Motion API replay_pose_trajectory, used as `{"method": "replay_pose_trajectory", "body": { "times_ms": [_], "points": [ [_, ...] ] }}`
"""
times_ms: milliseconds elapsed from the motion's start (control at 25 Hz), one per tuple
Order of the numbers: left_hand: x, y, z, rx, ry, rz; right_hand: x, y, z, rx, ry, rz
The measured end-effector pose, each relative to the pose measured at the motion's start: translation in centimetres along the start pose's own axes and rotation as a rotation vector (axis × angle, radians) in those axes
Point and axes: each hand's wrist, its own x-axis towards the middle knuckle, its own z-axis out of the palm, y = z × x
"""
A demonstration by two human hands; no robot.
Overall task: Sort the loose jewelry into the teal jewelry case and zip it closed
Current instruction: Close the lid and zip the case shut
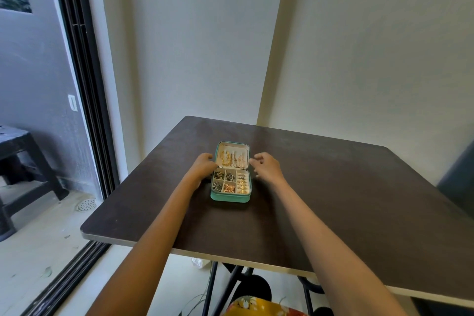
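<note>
On table (333, 187) | open teal case (230, 196) between hands | left fingers (211, 159) touch lid, right fingers (254, 160) spread, empty

L grip (204, 165), R grip (266, 165) outstretched

case (230, 197) mid-table (333, 200) | lid (232, 155) behind tray | hands flank lid: left (204, 165), right (266, 167)

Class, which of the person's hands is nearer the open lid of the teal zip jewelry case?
Left. The left hand touches the lid at its left edge; the right hand hovers just off its right edge.
</note>
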Motion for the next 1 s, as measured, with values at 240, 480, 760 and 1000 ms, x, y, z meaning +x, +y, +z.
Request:
{"method": "replay_pose_trajectory", "body": {
  "times_ms": [240, 480, 760, 1000],
  "points": [
    [1.2, 1.0, 1.1, -0.048, -0.008, -0.063, 0.8, 0.9, 0.2, 0.043, -0.044, 0.126],
    [2.6, 3.6, 5.2, 0.003, -0.110, -0.005, 0.7, 3.6, -4.7, 0.070, 0.073, 0.111],
    [5.4, 6.7, 11.1, 0.022, -0.244, 0.115, 1.2, 8.8, -9.9, 0.192, 0.214, 0.141],
    [6.9, 5.4, 13.8, -0.237, -0.311, 0.199, 1.3, 11.0, -11.0, 0.452, 0.235, 0.105]
  ]
}}
